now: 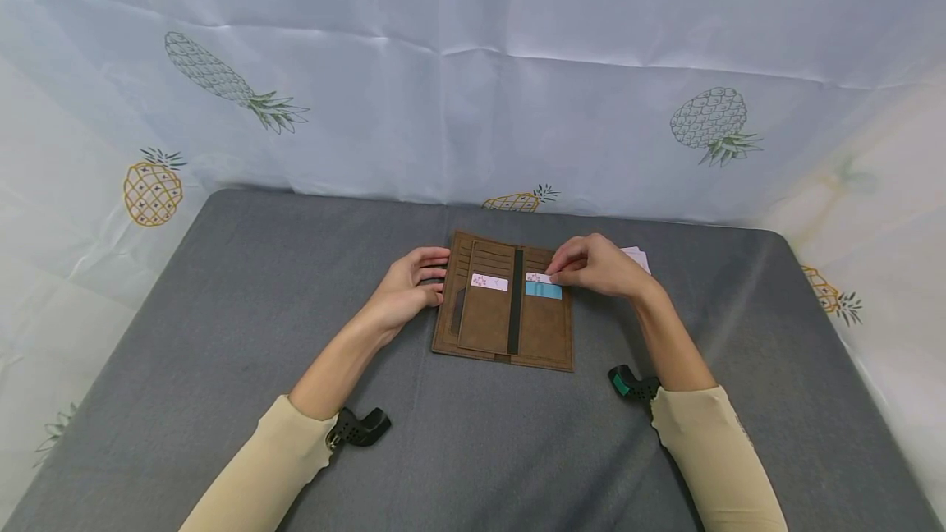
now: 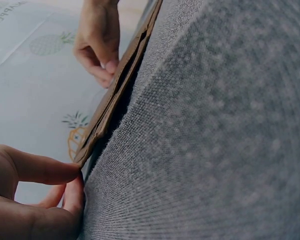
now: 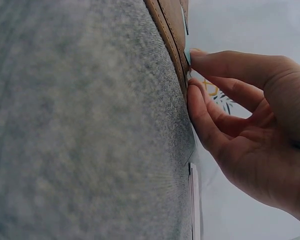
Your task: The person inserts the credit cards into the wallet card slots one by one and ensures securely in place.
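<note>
A brown wallet (image 1: 484, 327) lies open on the grey table, a dark band down its middle. My left hand (image 1: 405, 290) holds its left edge, thumb and fingers at the border in the left wrist view. On the right panel, my right hand (image 1: 600, 266) pinches a white card with a flower print (image 1: 534, 277) at a card slot. Just below that card, a blue card (image 1: 544, 291) shows in the same panel. A pinkish flower-printed card (image 1: 489, 282) sits in a slot of the left panel. My right fingers partly cover the upper right slots.
A small stack of pale cards (image 1: 639, 256) lies on the table (image 1: 296, 286) just beyond my right hand. White cloth with pineapple prints (image 1: 480, 121) hangs behind the table's back edge. Black wrist devices (image 1: 362, 427) are worn on both forearms.
</note>
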Motion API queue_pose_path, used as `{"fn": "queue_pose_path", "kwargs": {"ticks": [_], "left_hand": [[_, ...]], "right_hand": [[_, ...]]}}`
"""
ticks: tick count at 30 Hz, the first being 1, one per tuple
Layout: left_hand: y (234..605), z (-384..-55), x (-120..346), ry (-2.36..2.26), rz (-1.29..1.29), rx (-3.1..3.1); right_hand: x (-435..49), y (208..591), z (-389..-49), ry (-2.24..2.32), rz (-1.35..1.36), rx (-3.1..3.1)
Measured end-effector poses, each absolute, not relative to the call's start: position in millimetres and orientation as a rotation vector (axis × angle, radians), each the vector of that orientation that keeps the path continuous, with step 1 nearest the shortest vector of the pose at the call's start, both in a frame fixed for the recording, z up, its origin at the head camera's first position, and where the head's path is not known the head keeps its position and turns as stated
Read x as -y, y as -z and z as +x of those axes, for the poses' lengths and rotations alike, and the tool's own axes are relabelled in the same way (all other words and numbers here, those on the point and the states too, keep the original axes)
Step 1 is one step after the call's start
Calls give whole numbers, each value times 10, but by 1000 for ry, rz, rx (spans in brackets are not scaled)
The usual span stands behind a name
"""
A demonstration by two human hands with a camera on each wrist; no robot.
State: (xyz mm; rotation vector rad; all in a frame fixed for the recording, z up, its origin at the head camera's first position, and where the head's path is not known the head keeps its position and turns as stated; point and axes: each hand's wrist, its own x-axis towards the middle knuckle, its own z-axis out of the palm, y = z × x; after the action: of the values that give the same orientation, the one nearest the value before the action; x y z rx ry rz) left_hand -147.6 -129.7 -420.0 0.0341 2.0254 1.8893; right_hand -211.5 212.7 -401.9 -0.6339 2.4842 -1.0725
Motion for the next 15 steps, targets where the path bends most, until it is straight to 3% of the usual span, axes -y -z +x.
{"fn": "queue_pose_path", "kwargs": {"ticks": [15], "left_hand": [[4195, -1480, 1298, -1888, 37, -2028]], "right_hand": [[-2146, 4029, -2139, 1066, -652, -2492]]}}
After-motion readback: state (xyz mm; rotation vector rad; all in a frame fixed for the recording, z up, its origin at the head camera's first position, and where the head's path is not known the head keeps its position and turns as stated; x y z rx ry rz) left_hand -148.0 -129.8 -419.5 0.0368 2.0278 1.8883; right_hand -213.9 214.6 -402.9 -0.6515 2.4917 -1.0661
